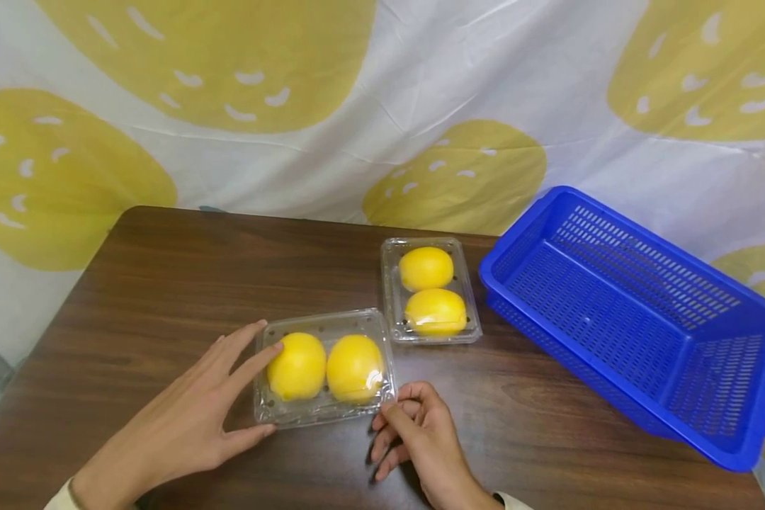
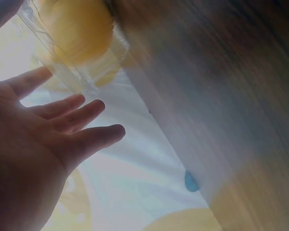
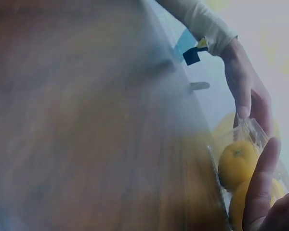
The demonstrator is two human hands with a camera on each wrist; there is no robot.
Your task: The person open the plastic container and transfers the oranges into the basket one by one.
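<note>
A clear plastic clamshell box (image 1: 321,322) with two lemons inside, one lemon (image 1: 297,366) left of the other lemon (image 1: 355,368), lies between my hands. My left hand (image 1: 188,404) is spread at its left end, index fingertip on the lid and thumb by the near left corner. In the left wrist view the other fingers of that hand (image 2: 43,130) stretch out straight and apart. With thumb and bent fingers, my right hand (image 1: 423,443) pinches the box's near right corner. The right wrist view shows its thumb (image 3: 264,178) in front of the lemons.
A second clear clamshell box (image 1: 392,283), also with two lemons, lies just behind and right of the first. On the right stands a blue slotted plastic basket (image 1: 586,320). A curtain (image 1: 261,170) with yellow shapes hangs behind the brown wooden table (image 1: 185,283).
</note>
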